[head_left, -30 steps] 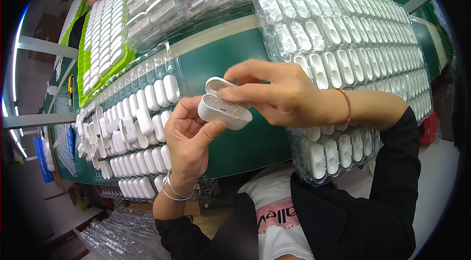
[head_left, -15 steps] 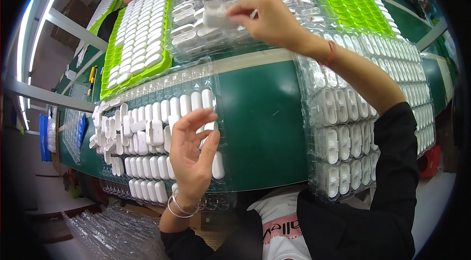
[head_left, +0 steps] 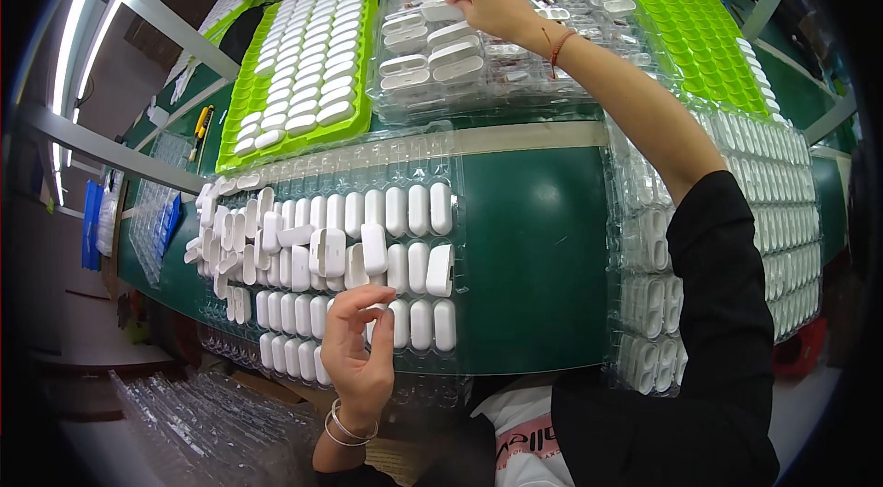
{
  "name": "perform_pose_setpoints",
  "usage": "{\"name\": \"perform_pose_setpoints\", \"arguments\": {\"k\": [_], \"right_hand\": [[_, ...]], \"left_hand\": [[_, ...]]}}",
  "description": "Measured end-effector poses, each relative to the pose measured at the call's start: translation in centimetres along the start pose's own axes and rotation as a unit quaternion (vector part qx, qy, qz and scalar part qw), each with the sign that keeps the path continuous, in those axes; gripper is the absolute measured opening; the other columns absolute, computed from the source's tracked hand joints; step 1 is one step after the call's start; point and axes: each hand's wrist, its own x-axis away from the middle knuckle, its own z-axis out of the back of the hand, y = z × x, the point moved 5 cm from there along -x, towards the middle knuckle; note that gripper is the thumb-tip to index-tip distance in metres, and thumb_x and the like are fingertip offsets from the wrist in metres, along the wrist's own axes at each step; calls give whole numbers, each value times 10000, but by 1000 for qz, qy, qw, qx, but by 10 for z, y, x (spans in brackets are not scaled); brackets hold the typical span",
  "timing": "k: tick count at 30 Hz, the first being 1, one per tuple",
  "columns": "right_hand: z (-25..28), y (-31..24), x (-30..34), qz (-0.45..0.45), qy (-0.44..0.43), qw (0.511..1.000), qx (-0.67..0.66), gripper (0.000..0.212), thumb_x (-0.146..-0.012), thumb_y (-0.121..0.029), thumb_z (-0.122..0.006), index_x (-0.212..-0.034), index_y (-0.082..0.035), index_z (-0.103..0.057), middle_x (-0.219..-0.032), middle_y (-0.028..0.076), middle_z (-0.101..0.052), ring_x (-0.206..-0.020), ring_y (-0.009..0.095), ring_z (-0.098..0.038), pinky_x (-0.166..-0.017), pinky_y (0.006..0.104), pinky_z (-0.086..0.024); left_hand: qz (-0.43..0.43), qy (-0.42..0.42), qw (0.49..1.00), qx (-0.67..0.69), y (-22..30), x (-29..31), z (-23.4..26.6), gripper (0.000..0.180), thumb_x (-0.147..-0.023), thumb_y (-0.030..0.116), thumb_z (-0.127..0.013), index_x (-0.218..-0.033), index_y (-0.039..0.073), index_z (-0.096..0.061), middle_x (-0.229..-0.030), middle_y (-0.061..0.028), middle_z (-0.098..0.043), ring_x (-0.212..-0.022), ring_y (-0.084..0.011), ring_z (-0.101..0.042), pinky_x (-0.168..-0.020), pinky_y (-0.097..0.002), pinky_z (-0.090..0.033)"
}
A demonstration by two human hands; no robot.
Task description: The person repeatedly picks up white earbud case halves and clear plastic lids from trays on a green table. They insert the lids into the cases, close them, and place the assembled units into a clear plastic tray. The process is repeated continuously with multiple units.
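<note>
The person's right hand (head_left: 497,7) was at the upper middle of the frame, its thumb and fingertips pinched on the right end of an open white case (head_left: 441,12). The case lay just left of the fingertips, over the left part of a clear tray (head_left: 414,105), with other open cases (head_left: 456,53) just below it. The left hand (head_left: 359,363) was at the lower middle, its thumb and forefinger curved with their tips apart, well away from that case. It hovered over or touched a second clear tray (head_left: 395,145) of white cases; which of the two could not be told. Loose white parts (head_left: 244,234) were heaped on that tray's left side. A green tray (head_left: 250,105) stood at the upper left, and more cases (head_left: 777,211) filled trays at the right.
</note>
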Motion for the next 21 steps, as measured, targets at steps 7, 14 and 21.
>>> {"name": "perform_pose_setpoints", "arguments": {"k": [7,14,21], "right_hand": [[-31,-61,-9,105,-55,993,-10,120,-685,-20,-625,-770,-42,-707,-781,185,-681,-776,366,-662,-718,448,-519],[-32,-53,-12,54,-108,992,-34,160,-710,-35,-626,-837,-27,-722,-814,177,-694,-776,347,-672,-725,405,-530],[74,-81,52,-22,-117,985,-123,158,-812,-74,-652,-932,3,-720,-827,154,-713,-749,263,-690,-700,329,-523]], "left_hand": [[-27,-33,999,-7,2,1,-11,269,-883,-123,-511,-1134,-32,-540,-1133,-111,-572,-996,-133,-590,-808,-247,-490],[-62,-8,997,-48,9,-4,9,263,-880,-126,-517,-1123,-32,-551,-1099,-114,-591,-992,-147,-597,-797,-252,-490],[-132,168,827,-520,-50,-125,144,205,-823,132,-680,-991,16,-667,-949,-152,-685,-828,-322,-644,-742,-411,-512]]}}
